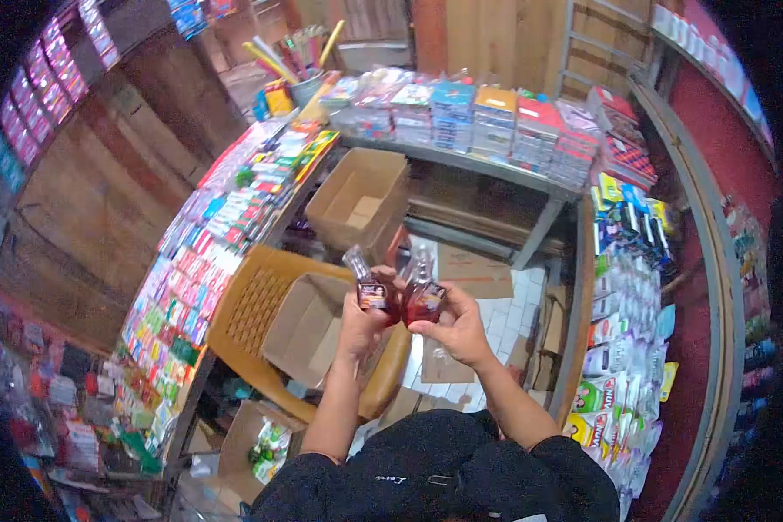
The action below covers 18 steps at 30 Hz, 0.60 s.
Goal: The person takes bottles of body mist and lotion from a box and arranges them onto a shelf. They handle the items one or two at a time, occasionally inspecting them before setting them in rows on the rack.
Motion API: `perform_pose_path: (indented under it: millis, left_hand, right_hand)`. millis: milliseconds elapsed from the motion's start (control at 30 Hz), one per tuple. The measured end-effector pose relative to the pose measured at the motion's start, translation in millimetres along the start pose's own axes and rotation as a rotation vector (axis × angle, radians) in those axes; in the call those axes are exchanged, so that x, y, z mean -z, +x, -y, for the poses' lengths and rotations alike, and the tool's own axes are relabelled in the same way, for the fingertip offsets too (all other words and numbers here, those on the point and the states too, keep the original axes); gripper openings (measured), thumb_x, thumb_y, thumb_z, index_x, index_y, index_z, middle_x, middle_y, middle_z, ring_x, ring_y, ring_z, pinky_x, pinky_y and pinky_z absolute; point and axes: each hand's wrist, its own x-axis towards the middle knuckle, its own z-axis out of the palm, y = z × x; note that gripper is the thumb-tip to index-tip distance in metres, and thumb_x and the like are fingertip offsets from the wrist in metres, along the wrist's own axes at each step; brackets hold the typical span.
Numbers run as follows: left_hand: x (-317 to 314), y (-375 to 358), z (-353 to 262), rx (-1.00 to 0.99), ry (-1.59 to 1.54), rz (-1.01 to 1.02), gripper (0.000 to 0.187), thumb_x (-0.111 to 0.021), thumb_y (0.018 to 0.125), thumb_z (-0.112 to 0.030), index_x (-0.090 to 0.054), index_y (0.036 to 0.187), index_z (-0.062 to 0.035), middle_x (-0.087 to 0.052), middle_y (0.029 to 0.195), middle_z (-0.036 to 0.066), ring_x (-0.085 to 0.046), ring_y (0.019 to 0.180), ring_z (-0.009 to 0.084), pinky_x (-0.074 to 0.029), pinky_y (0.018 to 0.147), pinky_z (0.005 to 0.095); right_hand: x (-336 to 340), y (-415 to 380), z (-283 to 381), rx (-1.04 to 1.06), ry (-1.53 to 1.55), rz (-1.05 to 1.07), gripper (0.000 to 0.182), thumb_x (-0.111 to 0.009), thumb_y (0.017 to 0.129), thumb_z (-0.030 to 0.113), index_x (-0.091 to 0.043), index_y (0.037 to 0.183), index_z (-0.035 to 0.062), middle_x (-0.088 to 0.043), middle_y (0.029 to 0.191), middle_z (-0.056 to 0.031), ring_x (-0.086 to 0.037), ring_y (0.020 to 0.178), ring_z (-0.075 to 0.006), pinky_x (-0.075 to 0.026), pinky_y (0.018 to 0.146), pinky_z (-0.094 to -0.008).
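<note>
Near the middle of the head view, my left hand (361,326) is closed around a small red bottle (374,297) with a clear cap and a dark label. Another bottle (424,297) of the same kind is gripped by my right hand (463,331), its thumb across the lower part. Both bottles stand roughly upright side by side with their labels toward me, the left one tilted a little to the left. Their bases are close together; whether they touch I cannot tell.
An open cardboard box (304,329) rests on a brown woven chair (250,291). Behind it is another open box (357,193). Shelves of packets (209,252) line the left, stacked books (493,117) the back, and hanging or stacked pouches (613,339) the right.
</note>
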Motion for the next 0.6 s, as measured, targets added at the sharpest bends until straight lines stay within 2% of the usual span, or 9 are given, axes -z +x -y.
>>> perform_pose_path:
  millis: [33, 67, 100, 167, 267, 367, 400, 500, 600]
  left_hand:
    - [-8, 15, 10, 0.01, -0.17, 0.051, 0.073, -0.076, 0.075, -0.05, -0.049, 0.123, -0.0021, -0.062, 0.105, 0.008, -0.062, 0.095, 0.0186, -0.053, 0.084, 0.0335]
    - [-14, 27, 19, 0.046, -0.176, 0.083, 0.089, -0.049, 0.08, -0.075, -0.044, 0.129, -0.0006, -0.062, 0.106, 0.013, -0.064, 0.093, 0.0214, -0.055, 0.081, 0.0356]
    - [-31, 40, 17, 0.114, -0.294, 0.078, 0.093, -0.035, 0.083, -0.079, -0.042, 0.131, 0.0014, -0.061, 0.107, 0.017, -0.064, 0.093, 0.0235, -0.056, 0.078, 0.0371]
    - [-47, 62, 29, 0.138, -0.343, 0.149, 0.091, -0.03, 0.087, -0.075, -0.04, 0.132, 0.0031, -0.06, 0.106, 0.018, -0.064, 0.092, 0.0241, -0.055, 0.079, 0.0372]
    - [-59, 94, 51, 0.17, -0.302, 0.243, 0.075, -0.037, 0.092, -0.062, -0.041, 0.132, 0.0019, -0.06, 0.105, 0.017, -0.064, 0.092, 0.0245, -0.055, 0.08, 0.0381]
    - [-71, 122, 72, 0.227, -0.107, 0.16, 0.059, -0.041, 0.096, -0.046, -0.04, 0.132, 0.0006, -0.06, 0.104, 0.016, -0.063, 0.094, 0.0243, -0.054, 0.083, 0.0384]
    - [-74, 132, 79, 0.229, -0.147, 0.182, 0.05, -0.041, 0.099, -0.037, -0.04, 0.133, -0.0005, -0.06, 0.106, 0.016, -0.062, 0.097, 0.0246, -0.053, 0.086, 0.0393]
    - [-93, 159, 98, 0.22, -0.173, 0.181, 0.047, -0.037, 0.101, -0.034, -0.04, 0.134, -0.0004, -0.06, 0.109, 0.016, -0.062, 0.099, 0.0247, -0.052, 0.088, 0.0393]
    - [-101, 194, 122, 0.283, -0.279, 0.283, 0.048, -0.031, 0.103, -0.035, -0.039, 0.136, -0.0007, -0.059, 0.113, 0.016, -0.06, 0.104, 0.0263, -0.05, 0.091, 0.0391]
  right_hand:
    - [15, 3, 12, 0.016, -0.017, -0.032, 0.05, -0.078, 0.073, -0.004, -0.053, 0.117, -0.0008, -0.061, 0.111, -0.0069, -0.06, 0.103, -0.0146, -0.049, 0.093, -0.0328]
    - [30, 6, 25, 0.031, -0.034, -0.065, 0.05, -0.077, 0.074, -0.004, -0.053, 0.117, -0.0008, -0.062, 0.111, -0.0072, -0.06, 0.103, -0.0149, -0.049, 0.093, -0.0327]
    - [46, 7, 35, 0.045, -0.052, -0.098, 0.05, -0.077, 0.074, -0.004, -0.053, 0.118, -0.0007, -0.062, 0.111, -0.0074, -0.061, 0.102, -0.0151, -0.05, 0.093, -0.0326]
    - [75, 7, 48, 0.087, -0.043, -0.15, 0.049, -0.076, 0.075, -0.004, -0.053, 0.118, 0.0004, -0.063, 0.11, -0.0067, -0.061, 0.102, -0.0154, -0.051, 0.091, -0.032]
    - [101, 9, 68, 0.149, -0.089, -0.257, 0.045, -0.075, 0.077, -0.002, -0.054, 0.116, 0.0026, -0.063, 0.108, -0.0057, -0.062, 0.098, -0.0144, -0.052, 0.088, -0.0312]
    - [120, 11, 82, 0.139, -0.134, -0.323, 0.044, -0.075, 0.078, 0.0, -0.053, 0.116, 0.0027, -0.062, 0.105, -0.005, -0.061, 0.095, -0.0134, -0.052, 0.087, -0.0313]
    - [130, 14, 75, 0.17, -0.188, -0.367, 0.042, -0.073, 0.081, 0.004, -0.051, 0.117, 0.0024, -0.061, 0.104, -0.0044, -0.06, 0.094, -0.0123, -0.051, 0.085, -0.0309]
    - [150, 23, 74, 0.15, -0.249, -0.446, 0.041, -0.07, 0.084, 0.006, -0.049, 0.119, 0.0028, -0.06, 0.106, -0.0045, -0.059, 0.095, -0.0119, -0.049, 0.085, -0.0304]
    - [169, 39, 74, 0.138, -0.275, -0.521, 0.038, -0.068, 0.085, 0.007, -0.048, 0.118, 0.0027, -0.06, 0.104, -0.0048, -0.058, 0.096, -0.0122, -0.048, 0.086, -0.0296]
